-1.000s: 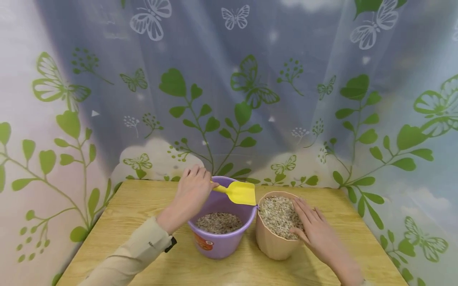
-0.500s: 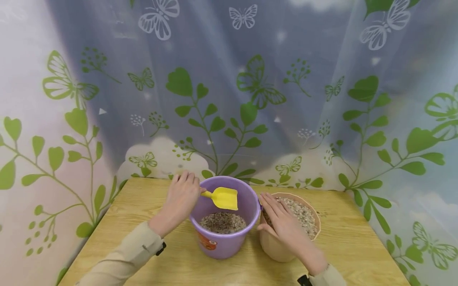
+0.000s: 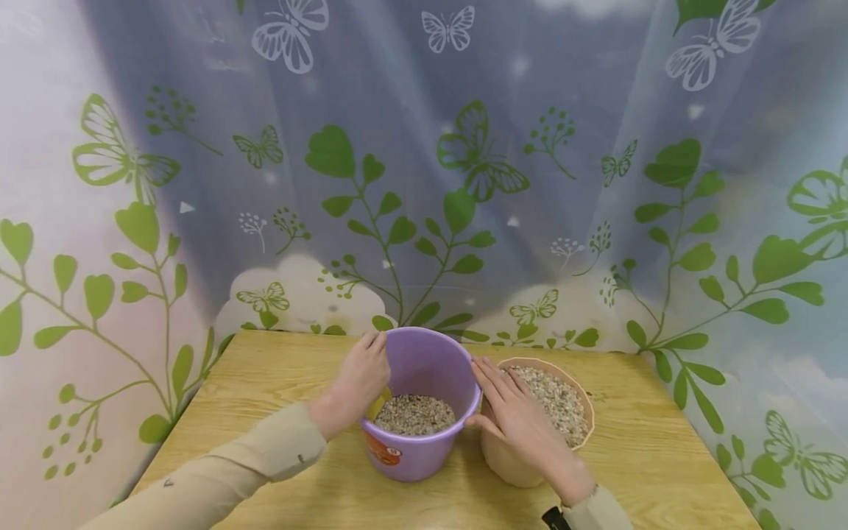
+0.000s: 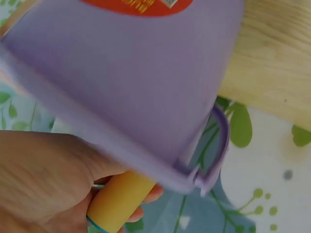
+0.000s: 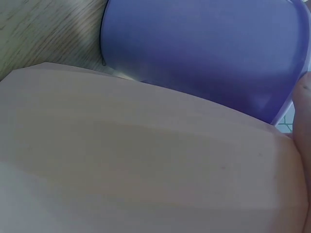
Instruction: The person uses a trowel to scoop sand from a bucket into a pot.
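Observation:
My left hand (image 3: 361, 372) grips the yellow handle (image 4: 121, 200) of a toy shovel (image 3: 379, 403) at the left rim of a purple bucket (image 3: 424, 458). The shovel's blade dips inside, mostly hidden behind the hand and rim, beside a layer of small mixed gravel (image 3: 416, 415). My right hand (image 3: 517, 412) lies with straight fingers over the left side of a peach pot (image 3: 510, 460), its fingertips right at the bucket's right rim. Light gravel (image 3: 556, 397) fills that pot nearly to the top. In the right wrist view the pot's wall (image 5: 146, 155) stands close against the bucket (image 5: 204, 48).
Both containers stand on a light wooden table (image 3: 278, 390). Behind the table hangs a curtain (image 3: 411, 184) printed with leaves and butterflies. The bucket's purple carrying handle (image 4: 221, 145) hangs at its side in the left wrist view.
My left hand has lowered the shovel from above the bucket down into it, along the left wall. The right hand moved left from the pot's right side to its left edge, by the bucket.

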Motion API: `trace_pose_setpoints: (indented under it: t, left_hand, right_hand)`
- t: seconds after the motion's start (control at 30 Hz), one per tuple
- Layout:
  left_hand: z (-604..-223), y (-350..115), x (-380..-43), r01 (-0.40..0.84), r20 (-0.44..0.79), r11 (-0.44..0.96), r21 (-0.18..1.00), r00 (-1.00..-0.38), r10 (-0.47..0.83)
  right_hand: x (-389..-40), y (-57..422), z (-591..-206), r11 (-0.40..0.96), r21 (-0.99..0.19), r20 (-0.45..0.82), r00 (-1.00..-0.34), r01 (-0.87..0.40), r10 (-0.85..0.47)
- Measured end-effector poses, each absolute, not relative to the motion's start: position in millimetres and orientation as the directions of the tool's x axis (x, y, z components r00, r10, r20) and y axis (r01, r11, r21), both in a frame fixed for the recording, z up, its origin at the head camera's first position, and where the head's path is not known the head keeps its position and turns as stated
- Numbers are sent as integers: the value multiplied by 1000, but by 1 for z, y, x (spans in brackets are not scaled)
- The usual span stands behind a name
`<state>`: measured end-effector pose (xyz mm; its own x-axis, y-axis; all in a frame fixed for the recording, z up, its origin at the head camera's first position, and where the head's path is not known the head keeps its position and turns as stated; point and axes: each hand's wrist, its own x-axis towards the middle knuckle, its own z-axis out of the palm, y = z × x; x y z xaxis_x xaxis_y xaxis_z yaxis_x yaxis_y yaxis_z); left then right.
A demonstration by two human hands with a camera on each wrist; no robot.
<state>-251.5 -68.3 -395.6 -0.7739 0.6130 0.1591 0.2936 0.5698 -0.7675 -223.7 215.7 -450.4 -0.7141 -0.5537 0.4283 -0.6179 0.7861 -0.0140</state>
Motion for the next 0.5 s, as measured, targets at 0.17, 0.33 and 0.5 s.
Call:
trace_pose_setpoints:
  t: [0.17,0.33,0.5]
  left_hand:
    - [-402,-65,-255,326,98,530,-783,-777,622]
    - [-403,-71,-263,328,166,571,-753,-744,647]
    - [-402,-75,-265,382,210,625,-681,-715,666]
  right_hand:
    - [-224,215,-450,779,-6,438,-702,-627,-562]
    - [-225,215,-451,774,-14,444,-697,-634,-563]
    - [-224,216,-452,772,-36,447,-701,-634,-555]
